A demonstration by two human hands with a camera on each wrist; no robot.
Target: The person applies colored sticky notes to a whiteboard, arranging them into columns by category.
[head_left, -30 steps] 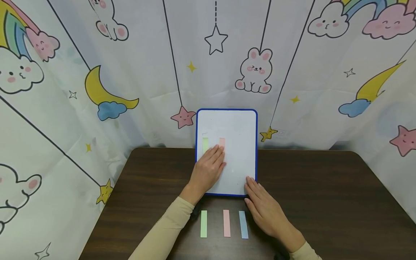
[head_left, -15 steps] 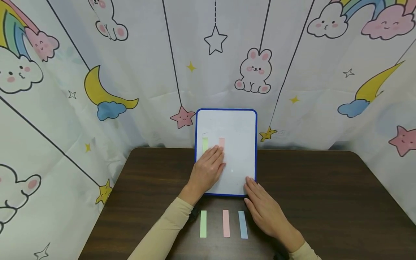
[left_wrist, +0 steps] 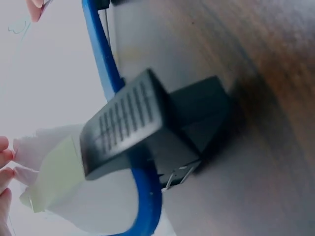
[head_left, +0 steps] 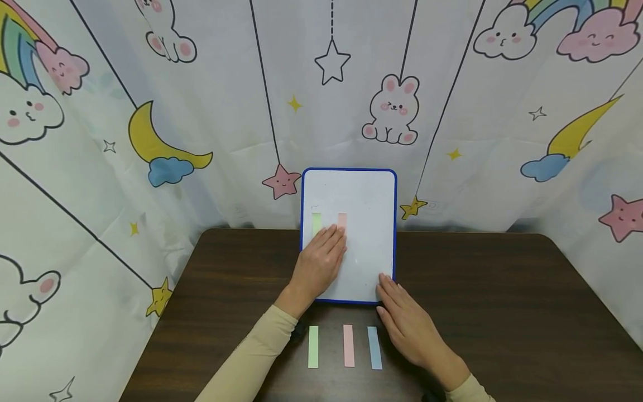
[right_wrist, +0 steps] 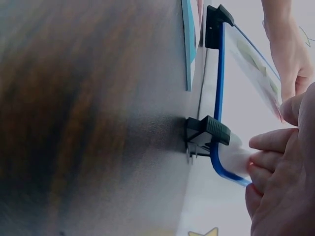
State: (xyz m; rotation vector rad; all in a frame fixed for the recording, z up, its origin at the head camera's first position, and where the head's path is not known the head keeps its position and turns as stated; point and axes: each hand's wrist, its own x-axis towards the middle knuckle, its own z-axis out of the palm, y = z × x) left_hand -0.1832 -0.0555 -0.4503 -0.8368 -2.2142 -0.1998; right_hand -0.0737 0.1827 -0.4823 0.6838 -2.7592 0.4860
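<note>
A white board [head_left: 364, 223] with a blue frame stands at the far side of the table. My left hand [head_left: 318, 268] lies on its face with straight fingers, fingertips over the lower part of a pink strip [head_left: 342, 219]. Left of that, a green strip [head_left: 316, 221] is on the board, its lower end hidden by the hand; it shows also as a green strip [left_wrist: 59, 174] in the left wrist view. My right hand [head_left: 412, 324] rests with extended fingers at the board's lower right corner, holding nothing.
On the dark table [head_left: 477, 290], in front of the board, lie a green strip [head_left: 313, 347], a pink strip [head_left: 349, 346] and a blue strip [head_left: 374, 348]. Black clip-like supports [right_wrist: 216, 130] grip the board's lower edge. A patterned curtain [head_left: 226, 111] hangs behind.
My left thumb has drawn in slightly toward the fingers. Otherwise both hands, the board and the strips keep their places, with only a tiny shift of the head view.
</note>
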